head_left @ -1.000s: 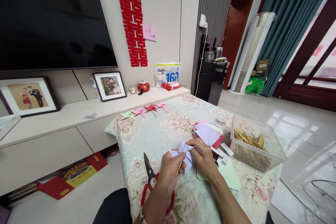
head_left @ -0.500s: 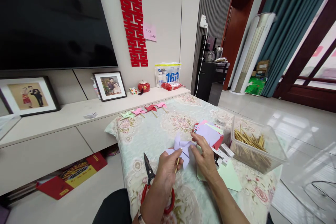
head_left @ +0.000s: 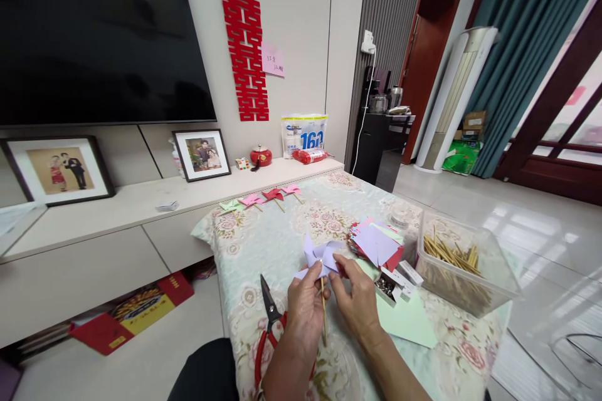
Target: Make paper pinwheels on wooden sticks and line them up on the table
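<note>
Two hands: your left hand (head_left: 306, 301) and right hand (head_left: 358, 293) meet over the near part of the desk (head_left: 282, 241), just left of the paper stack.
Change: half a second ago the lilac pinwheel (head_left: 320, 255) sat lower between your hands with its stick mostly hidden; now it stands above your fingertips and the wooden stick (head_left: 323, 310) shows nearly its whole length, pointing down toward you. I judge from this that the paper head is seated on the stick and you are settling it.
Left hand: fingers closed together on the top of the stick, just under the pinwheel's hub.
Right hand: thumb and fingertips curled in and pinched at the pinwheel's centre, touching the paper; whether it also grips the stick I cannot tell.
Pinwheel: upright, held clear of the desk, left of the paper stack.
Paper stack (head_left: 376, 242): coloured squares, right of the pinwheel, apart from your hands.
Scissors (head_left: 270, 319): red handles, lying on the desk left of your left hand, untouched.
Stick box (head_left: 463, 269): clear tub of sticks, right of the paper stack.
Finished pinwheels (head_left: 263, 198): four in a row at the desk's far edge, well beyond the paper stack.
</note>
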Demonstrator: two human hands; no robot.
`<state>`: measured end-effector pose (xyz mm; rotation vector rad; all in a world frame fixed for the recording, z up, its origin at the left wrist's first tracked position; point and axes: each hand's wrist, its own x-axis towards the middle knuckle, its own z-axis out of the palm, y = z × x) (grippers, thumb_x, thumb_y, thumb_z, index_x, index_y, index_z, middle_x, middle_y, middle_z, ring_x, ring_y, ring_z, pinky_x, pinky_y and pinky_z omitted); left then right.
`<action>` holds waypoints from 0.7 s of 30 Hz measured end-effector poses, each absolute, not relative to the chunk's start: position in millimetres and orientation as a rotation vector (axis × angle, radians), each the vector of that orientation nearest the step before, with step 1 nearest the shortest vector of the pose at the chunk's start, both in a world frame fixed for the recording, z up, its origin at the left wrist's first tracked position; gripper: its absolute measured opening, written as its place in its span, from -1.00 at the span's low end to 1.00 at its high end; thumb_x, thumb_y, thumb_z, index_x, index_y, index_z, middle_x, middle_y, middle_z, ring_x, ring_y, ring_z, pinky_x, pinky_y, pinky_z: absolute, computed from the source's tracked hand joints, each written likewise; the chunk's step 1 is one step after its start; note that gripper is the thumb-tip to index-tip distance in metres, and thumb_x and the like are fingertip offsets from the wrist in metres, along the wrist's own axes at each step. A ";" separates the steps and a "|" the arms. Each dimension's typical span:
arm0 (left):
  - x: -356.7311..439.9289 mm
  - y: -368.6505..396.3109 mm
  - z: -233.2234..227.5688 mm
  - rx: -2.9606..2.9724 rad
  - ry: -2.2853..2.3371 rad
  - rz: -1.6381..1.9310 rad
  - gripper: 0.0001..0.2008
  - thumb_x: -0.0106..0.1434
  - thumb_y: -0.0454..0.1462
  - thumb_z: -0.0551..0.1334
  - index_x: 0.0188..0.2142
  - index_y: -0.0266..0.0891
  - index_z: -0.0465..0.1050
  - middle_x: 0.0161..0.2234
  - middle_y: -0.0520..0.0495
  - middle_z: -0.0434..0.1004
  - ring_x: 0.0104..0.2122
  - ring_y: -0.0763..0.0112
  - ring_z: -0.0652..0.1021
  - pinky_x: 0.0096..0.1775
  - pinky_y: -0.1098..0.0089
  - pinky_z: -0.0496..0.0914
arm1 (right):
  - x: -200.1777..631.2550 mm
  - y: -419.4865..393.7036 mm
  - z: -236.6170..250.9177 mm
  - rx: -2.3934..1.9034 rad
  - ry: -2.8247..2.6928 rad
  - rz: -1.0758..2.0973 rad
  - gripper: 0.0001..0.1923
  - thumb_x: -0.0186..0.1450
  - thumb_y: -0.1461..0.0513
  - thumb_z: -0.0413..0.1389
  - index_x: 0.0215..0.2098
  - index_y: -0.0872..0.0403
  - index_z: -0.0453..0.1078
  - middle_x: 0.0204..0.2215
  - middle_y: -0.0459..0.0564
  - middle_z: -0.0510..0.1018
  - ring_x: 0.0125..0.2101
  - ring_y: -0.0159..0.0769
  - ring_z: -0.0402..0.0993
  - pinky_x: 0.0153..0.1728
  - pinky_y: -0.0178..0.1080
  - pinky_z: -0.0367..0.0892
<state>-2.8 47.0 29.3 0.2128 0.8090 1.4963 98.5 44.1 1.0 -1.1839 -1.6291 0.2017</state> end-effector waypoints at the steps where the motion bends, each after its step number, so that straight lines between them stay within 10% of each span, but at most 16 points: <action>1: -2.4 46.7 28.1 0.201 0.817 1.499 -0.80 -0.13 -0.39 0.44 -0.51 -0.27 0.46 -0.58 0.05 0.53 -0.66 0.56 0.42 -0.65 0.54 0.25 | 98.4 44.1 0.0 -1.187 -1.615 0.184 -0.68 0.33 0.29 0.05 0.03 0.14 0.45 -0.31 0.07 0.58 -0.32 -0.20 0.53 -0.26 -0.19 0.44; 21: -8.0 50.0 37.8 0.046 0.912 1.529 -0.86 0.01 -0.47 0.36 -0.46 -0.31 0.45 -0.62 0.05 0.52 -0.69 0.53 0.46 -0.67 0.55 0.26 | 97.4 41.1 5.5 -1.243 -1.550 0.324 -0.63 0.31 0.19 0.07 0.04 0.16 0.43 -0.23 0.10 0.61 -0.38 -0.23 0.50 -0.29 -0.20 0.41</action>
